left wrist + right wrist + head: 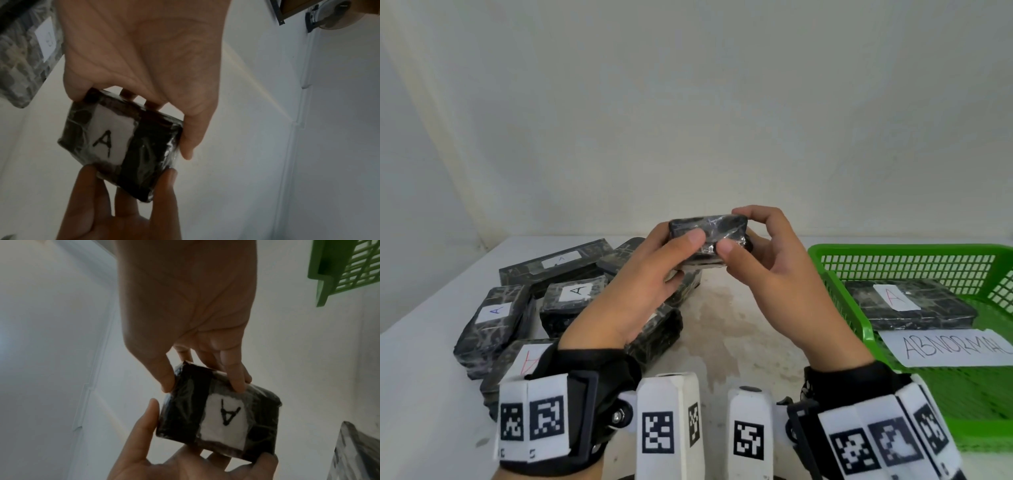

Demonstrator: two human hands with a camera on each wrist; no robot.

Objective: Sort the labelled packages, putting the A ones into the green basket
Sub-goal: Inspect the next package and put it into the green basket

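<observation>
Both my left hand (650,270) and right hand (767,263) pinch one small black package (709,240) above the table (739,325); its underside label reads A. One A package (907,305) already lies in the green basket (893,251), beside a sheet reading ABNORMAL (945,346). Several packages remain piled (571,294) left. I judge nothing blocks the basket.

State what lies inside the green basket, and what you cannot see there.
Inside the green basket lie one dark wrapped package labelled A and a paper sign reading ABNORMAL. The sign overlaps the package's near edge; whatever lies under either is hidden.
</observation>
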